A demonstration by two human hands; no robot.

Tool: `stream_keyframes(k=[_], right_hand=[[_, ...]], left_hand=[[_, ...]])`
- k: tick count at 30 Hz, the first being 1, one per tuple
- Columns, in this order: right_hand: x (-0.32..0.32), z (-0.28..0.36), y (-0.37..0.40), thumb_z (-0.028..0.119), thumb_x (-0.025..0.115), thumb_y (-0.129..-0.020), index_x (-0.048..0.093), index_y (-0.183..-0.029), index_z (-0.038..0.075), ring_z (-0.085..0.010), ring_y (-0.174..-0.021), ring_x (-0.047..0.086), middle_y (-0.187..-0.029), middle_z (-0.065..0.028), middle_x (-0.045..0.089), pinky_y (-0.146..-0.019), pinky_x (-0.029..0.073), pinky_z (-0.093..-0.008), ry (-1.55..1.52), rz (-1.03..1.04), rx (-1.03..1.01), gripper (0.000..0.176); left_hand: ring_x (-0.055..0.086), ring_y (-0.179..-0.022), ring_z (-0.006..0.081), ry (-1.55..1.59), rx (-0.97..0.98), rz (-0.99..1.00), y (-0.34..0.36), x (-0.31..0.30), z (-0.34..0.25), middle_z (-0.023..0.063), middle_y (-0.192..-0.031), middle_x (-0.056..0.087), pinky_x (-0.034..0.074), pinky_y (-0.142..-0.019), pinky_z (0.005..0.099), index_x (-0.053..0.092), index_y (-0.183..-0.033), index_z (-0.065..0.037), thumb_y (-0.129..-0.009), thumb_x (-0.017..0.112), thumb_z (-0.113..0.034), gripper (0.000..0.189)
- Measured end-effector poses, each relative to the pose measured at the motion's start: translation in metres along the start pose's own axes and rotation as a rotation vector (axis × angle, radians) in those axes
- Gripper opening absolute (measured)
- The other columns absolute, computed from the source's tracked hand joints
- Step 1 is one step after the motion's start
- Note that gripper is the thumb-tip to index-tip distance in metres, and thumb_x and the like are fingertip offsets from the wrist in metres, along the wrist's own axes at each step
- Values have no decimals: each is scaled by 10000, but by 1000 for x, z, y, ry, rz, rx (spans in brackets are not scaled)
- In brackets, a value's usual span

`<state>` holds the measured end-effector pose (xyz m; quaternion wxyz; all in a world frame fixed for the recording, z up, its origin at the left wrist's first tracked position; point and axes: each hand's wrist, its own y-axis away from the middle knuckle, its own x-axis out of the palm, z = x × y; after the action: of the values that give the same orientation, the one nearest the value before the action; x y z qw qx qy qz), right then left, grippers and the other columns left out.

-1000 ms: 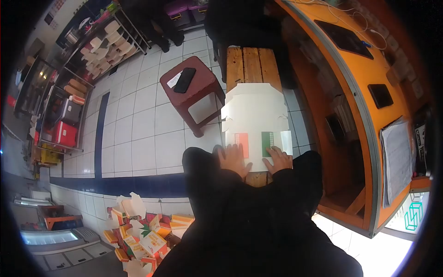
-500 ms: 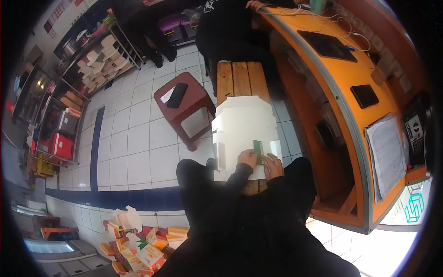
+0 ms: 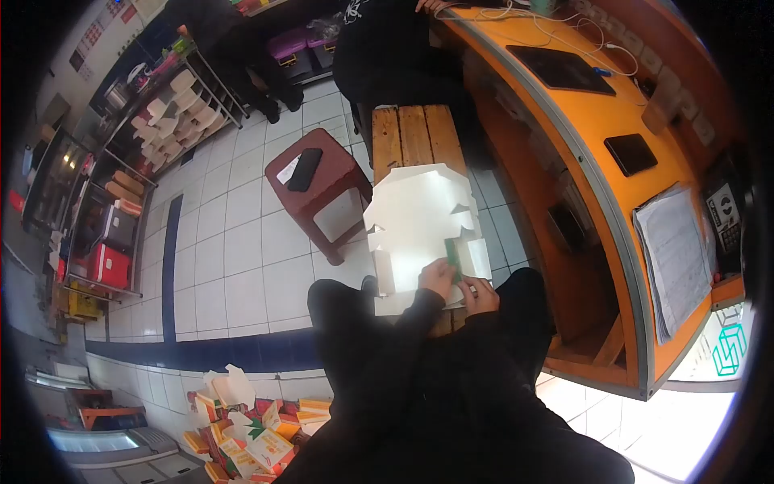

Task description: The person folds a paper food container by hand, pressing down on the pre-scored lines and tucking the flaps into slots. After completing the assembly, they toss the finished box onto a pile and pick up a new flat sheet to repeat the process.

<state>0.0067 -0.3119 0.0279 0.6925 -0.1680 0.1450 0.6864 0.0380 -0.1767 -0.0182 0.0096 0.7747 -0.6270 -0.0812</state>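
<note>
White cardboard fills the middle of our view: a flat, unfolded box [image 3: 419, 210] lies on the wooden surface [image 3: 407, 133], just past our knees. Its near end has a green flap [image 3: 452, 253] that stands up a little from the sheet. Small side flaps on the left edge of the box stand up too.

Our left hand [image 3: 436, 280] rests on the near end of the box, with its fingers bent and touching the green flap. Our right hand [image 3: 480, 294] lies just beside it, on the other side of the flap, on the white cardboard. The two hands are almost touching. Both look small from up here, so we cannot tell if either grip is clenched on the flap or only pushing on it.

Beside the wooden surface, on the white floor tiles [image 3: 242, 242], stands a red stool [image 3: 322, 189] with a black phone [image 3: 305, 169] on top. On our right curves a long orange surface [image 3: 588, 121] with a dark tablet [image 3: 562, 68] and a stack of papers [image 3: 673, 258] on it. A person in dark clothes [image 3: 387, 40] sits at the far end of the wooden surface. Down by our left leg, a heap of colourful boxes [image 3: 242, 419] lies on the floor.
</note>
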Motion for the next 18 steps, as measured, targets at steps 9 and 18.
stream_keyframes(k=[9, 18], right_hand=[[7, -24, -8, 208, 671, -869, 694, -935, 40, -275, -713, 660, -873, -116, 676, -654, 531, -365, 216, -163, -125, 182], [14, -55, -13, 238, 623, -903, 642, -1057, 33, -303, -791, 650, -922, -160, 653, -698, 511, -390, 256, -166, -64, 257]], left_hand=[[697, -814, 219, -274, 27, 43, 40, 14, -24, 168, -943, 714, 557, -729, 318, 605, -1193, 40, -882, 578, -26, 319], [668, -939, 209, -329, 263, -303, 41, -72, -80, 102, -1030, 693, 511, -806, 321, 591, -1194, -61, -911, 548, -64, 286]])
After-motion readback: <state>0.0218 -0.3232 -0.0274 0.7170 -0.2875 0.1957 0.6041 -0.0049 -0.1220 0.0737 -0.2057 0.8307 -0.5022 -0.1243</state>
